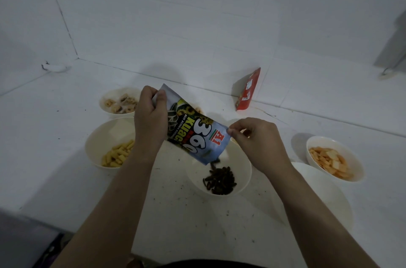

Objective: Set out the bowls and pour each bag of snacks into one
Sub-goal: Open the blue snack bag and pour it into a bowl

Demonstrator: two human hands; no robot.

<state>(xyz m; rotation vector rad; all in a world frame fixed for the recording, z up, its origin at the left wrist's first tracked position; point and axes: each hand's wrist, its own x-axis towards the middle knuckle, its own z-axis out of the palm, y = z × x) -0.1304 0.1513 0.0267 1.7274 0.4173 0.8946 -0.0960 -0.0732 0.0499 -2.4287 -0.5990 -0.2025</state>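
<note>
Left hand (150, 111) grips the upturned seed bag (193, 129) by its bottom; right hand (254, 142) pinches its lower corner. Dark seeds (219, 180) fall into the bowl (245, 176) beneath, far rim hidden. Filled bowls at nine and three o'clock; red bag (248, 89) at one

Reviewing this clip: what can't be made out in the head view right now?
- How much is left in the seed bag: its wrapper is opaque.
- What the bowl behind the bag holds: the bag covers nearly all of it.
- Whether the near right bowl holds anything: the right forearm crosses it.
- Small print on the red bag: too small.
</note>
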